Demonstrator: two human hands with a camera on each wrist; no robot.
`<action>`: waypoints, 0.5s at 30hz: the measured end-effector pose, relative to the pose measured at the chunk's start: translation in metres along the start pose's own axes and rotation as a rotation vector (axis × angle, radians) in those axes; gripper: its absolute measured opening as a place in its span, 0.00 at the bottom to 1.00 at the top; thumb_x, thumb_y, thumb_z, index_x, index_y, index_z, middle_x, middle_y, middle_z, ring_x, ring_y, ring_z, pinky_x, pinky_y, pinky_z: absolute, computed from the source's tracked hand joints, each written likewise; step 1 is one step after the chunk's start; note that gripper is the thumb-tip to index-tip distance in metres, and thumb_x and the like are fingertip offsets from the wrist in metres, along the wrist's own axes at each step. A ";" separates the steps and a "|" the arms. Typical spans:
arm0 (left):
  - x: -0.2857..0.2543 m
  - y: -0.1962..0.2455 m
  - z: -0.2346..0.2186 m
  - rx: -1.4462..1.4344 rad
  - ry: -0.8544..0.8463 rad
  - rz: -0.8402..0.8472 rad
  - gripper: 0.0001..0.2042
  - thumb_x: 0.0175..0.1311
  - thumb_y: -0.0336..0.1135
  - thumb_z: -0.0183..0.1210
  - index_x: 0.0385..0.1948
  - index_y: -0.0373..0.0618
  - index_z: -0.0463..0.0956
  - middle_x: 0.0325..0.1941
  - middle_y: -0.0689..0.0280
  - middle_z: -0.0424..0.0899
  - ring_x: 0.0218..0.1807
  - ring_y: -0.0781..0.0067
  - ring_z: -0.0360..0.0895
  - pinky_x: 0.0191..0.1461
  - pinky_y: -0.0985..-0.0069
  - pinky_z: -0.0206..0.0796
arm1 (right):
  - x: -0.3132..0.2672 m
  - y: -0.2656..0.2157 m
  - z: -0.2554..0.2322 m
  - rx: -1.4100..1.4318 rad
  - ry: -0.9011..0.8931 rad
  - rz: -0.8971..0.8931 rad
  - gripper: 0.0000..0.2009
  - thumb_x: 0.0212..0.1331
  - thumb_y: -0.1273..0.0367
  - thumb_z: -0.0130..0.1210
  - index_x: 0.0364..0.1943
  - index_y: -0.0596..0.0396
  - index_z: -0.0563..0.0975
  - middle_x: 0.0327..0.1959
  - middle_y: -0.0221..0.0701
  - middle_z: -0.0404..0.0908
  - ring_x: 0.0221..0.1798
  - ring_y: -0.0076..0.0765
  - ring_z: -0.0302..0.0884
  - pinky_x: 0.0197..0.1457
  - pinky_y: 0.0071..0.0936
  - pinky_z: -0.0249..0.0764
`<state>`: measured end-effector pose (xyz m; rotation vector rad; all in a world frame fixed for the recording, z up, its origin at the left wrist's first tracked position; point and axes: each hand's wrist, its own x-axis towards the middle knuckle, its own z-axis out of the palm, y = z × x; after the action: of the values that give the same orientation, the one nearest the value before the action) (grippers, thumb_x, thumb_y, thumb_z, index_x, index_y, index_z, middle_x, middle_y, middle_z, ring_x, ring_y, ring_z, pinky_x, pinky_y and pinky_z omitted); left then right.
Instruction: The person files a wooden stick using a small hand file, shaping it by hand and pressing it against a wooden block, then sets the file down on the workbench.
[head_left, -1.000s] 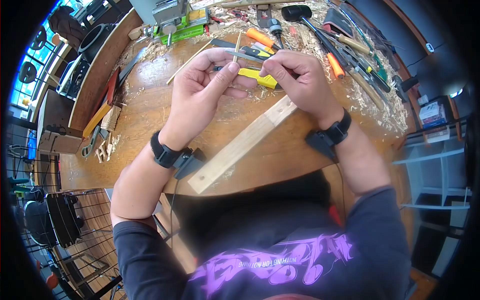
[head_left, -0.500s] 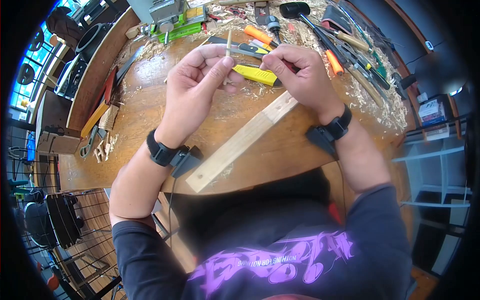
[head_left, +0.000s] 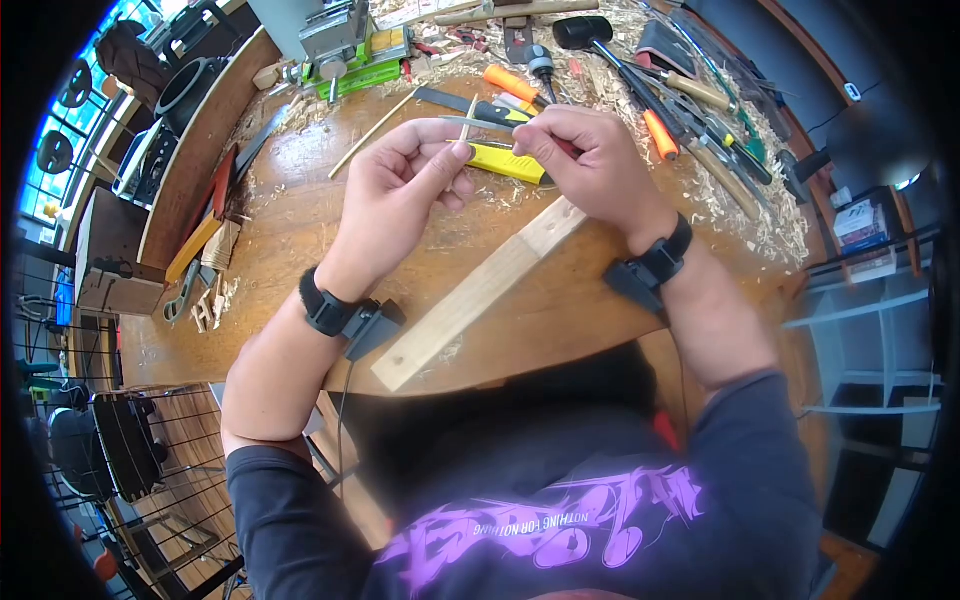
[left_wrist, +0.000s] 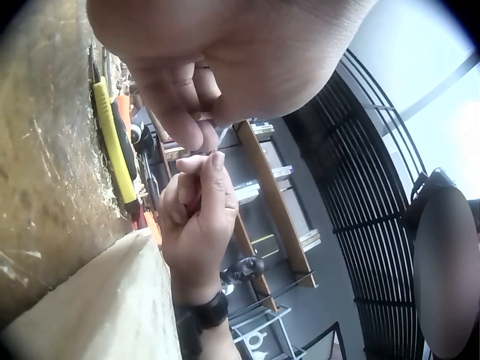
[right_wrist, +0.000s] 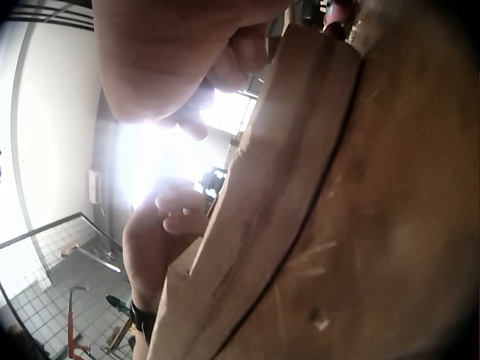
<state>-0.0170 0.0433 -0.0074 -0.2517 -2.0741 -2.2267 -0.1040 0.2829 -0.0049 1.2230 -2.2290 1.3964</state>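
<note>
In the head view my left hand (head_left: 390, 190) pinches a thin pale wooden stick (head_left: 473, 106) between thumb and fingers, its pointed end leaning up. My right hand (head_left: 605, 165) grips a knife by its dark red handle (head_left: 567, 148), mostly hidden in the fist. Its narrow grey blade (head_left: 485, 124) crosses the stick just above the left thumb. Both wrist views show the two hands close together, with the stick largely hidden by fingers. Below the hands, a flat wooden strip (head_left: 480, 290) lies slantwise on the table, and a yellow-handled tool (head_left: 505, 163) lies just beyond them.
Orange-handled tools (head_left: 660, 134), a black mallet (head_left: 583, 33) and several long tools lie among shavings at the back right. A green-based vise (head_left: 360, 75) stands at the back left. Another thin stick (head_left: 372, 135) rests left of the hands. A saw (head_left: 205, 225) lies at the left.
My left hand and the stick shifted slightly left, the stick turning more upright, then came back right with the stick leaning again. The blade stays across it; my right hand keeps its grip.
</note>
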 end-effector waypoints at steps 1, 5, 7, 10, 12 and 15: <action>0.000 -0.002 0.000 -0.021 0.007 0.026 0.13 0.81 0.32 0.63 0.59 0.34 0.81 0.41 0.68 0.90 0.39 0.84 0.86 0.42 0.83 0.79 | 0.000 0.002 -0.001 0.021 0.013 0.009 0.08 0.72 0.68 0.68 0.43 0.60 0.90 0.27 0.34 0.85 0.26 0.24 0.76 0.30 0.28 0.70; -0.003 -0.002 0.003 -0.015 -0.079 0.022 0.12 0.81 0.30 0.62 0.59 0.34 0.81 0.41 0.67 0.90 0.40 0.83 0.86 0.43 0.82 0.79 | 0.000 -0.004 0.002 0.017 0.008 -0.006 0.07 0.72 0.69 0.68 0.41 0.60 0.90 0.25 0.34 0.84 0.25 0.25 0.76 0.29 0.29 0.69; -0.005 -0.001 0.004 -0.007 -0.074 0.043 0.12 0.82 0.30 0.62 0.59 0.34 0.81 0.41 0.67 0.90 0.40 0.82 0.86 0.43 0.81 0.79 | 0.001 -0.009 0.004 0.023 -0.001 0.008 0.07 0.72 0.69 0.68 0.41 0.60 0.90 0.24 0.34 0.84 0.25 0.25 0.76 0.29 0.29 0.69; -0.004 -0.001 0.001 -0.026 -0.052 0.099 0.11 0.81 0.29 0.61 0.59 0.34 0.80 0.42 0.65 0.90 0.41 0.80 0.86 0.45 0.80 0.80 | 0.000 -0.004 0.003 0.040 0.005 0.029 0.07 0.71 0.69 0.68 0.40 0.60 0.90 0.24 0.34 0.84 0.24 0.25 0.76 0.29 0.29 0.70; -0.003 0.000 0.000 -0.053 -0.032 0.142 0.10 0.81 0.27 0.61 0.58 0.33 0.80 0.42 0.64 0.91 0.41 0.80 0.87 0.46 0.80 0.81 | 0.000 -0.003 0.005 0.047 0.018 0.030 0.08 0.72 0.69 0.68 0.39 0.60 0.90 0.24 0.34 0.84 0.24 0.26 0.76 0.29 0.30 0.70; -0.005 -0.002 0.005 -0.009 -0.089 0.050 0.10 0.81 0.26 0.61 0.58 0.33 0.80 0.44 0.62 0.91 0.42 0.79 0.88 0.48 0.79 0.82 | -0.001 -0.006 0.008 0.038 0.015 -0.063 0.07 0.71 0.69 0.68 0.38 0.59 0.90 0.23 0.34 0.84 0.25 0.26 0.77 0.29 0.30 0.71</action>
<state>-0.0121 0.0483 -0.0098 -0.4059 -2.0767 -2.2350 -0.0973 0.2752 -0.0060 1.2792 -2.1436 1.4259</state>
